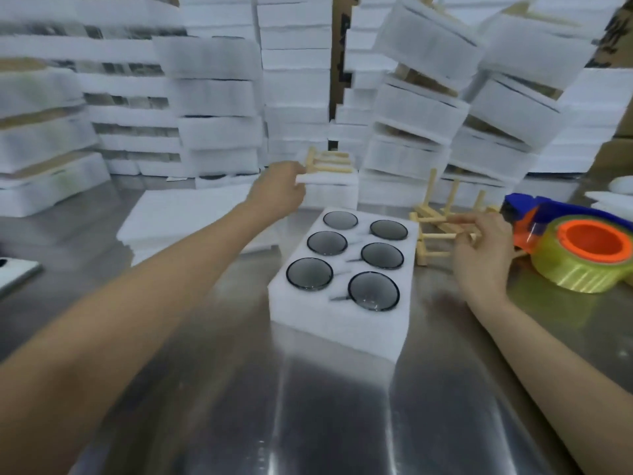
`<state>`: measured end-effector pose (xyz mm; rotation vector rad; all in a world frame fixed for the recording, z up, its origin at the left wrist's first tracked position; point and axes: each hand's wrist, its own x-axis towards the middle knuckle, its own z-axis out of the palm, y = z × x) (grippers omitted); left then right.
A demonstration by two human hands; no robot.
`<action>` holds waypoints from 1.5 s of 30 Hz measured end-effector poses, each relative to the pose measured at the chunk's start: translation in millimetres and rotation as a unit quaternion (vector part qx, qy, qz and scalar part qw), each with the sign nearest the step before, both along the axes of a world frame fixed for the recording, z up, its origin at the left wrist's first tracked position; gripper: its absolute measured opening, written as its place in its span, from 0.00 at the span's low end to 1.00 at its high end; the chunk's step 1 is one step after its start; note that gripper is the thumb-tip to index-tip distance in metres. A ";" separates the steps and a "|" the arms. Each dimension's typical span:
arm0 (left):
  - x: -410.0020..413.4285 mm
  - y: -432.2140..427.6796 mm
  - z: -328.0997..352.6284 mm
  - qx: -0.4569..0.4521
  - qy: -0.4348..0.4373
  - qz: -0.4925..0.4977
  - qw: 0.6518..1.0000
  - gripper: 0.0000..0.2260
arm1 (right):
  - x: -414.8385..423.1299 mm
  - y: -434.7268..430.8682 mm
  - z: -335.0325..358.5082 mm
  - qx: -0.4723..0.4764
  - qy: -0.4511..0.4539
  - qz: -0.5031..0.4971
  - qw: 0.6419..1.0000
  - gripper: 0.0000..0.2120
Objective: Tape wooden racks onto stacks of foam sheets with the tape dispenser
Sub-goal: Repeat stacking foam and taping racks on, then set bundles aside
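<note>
from the head view, the left hand (281, 192) reaches far out to the far rack (330, 162), which lies flat on a small foam stack (329, 197) at the back of the metal table (239, 389). its fingertips are at the edge where wood meets foam, but it is too blurry to tell if they grip or just touch. the right hand (481, 250) has its fingers curled round a rod of the near rack (442, 219), which sits on the table just beside the foam block (332, 330). that block holds six dark glass cups (310, 274) snug in round holes. i think the near rack is meant to go on top of it. the tape dispenser (582, 250) with its yellow roll lies just right of that hand, easy to grab. i see no tape on the block, so its job looks only begun.
</note>
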<state>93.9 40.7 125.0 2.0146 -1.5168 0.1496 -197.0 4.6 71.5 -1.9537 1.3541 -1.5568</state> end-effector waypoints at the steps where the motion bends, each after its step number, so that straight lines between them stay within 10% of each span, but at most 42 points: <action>1: 5.9 20.5 -8.6 -0.019 -0.029 0.043 0.998 0.17 | 1.8 5.4 3.9 -0.027 -0.009 0.027 0.999 0.15; 7: 32.5 93.9 -41.7 0.190 -0.165 0.143 0.957 0.37 | 26.1 42.4 9.8 0.237 -0.045 0.210 0.947 0.19; 11: 42.8 106.2 -29.8 0.190 -0.085 0.037 0.977 0.29 | 26.2 37.7 4.3 0.252 -0.047 0.195 0.947 0.26; 15: 35.7 119.0 -15.0 -0.101 0.030 -0.033 0.994 0.17 | 21.5 26.7 6.0 0.207 -0.089 0.216 0.950 0.21; 18: 2.7 117.0 -1.5 -0.338 0.023 -0.146 0.929 0.17 | 20.5 25.6 2.7 0.201 -0.126 0.225 0.945 0.14; 23: -57.2 110.2 -23.0 -0.139 0.119 -0.336 0.924 0.23 | 16.7 27.8 19.6 0.331 -0.328 0.256 0.847 0.17; 28: -53.5 113.3 -30.1 -0.036 0.180 -0.325 0.928 0.29 | 4.0 29.1 27.6 0.361 -0.305 0.354 0.807 0.29; 33: -56.1 113.3 -25.0 -0.088 0.407 -0.238 0.877 0.26 | 1.9 31.3 28.0 0.356 -0.186 0.371 0.837 0.16; 37: -69.5 105.0 -33.6 -0.022 0.617 -0.142 0.774 0.13 | -2.9 30.0 31.1 0.352 -0.073 0.345 0.867 0.13; 45: -89.5 94.5 -46.5 -0.054 0.663 -0.115 0.737 0.09 | 24.6 32.2 23.7 0.265 -0.145 0.266 0.915 0.11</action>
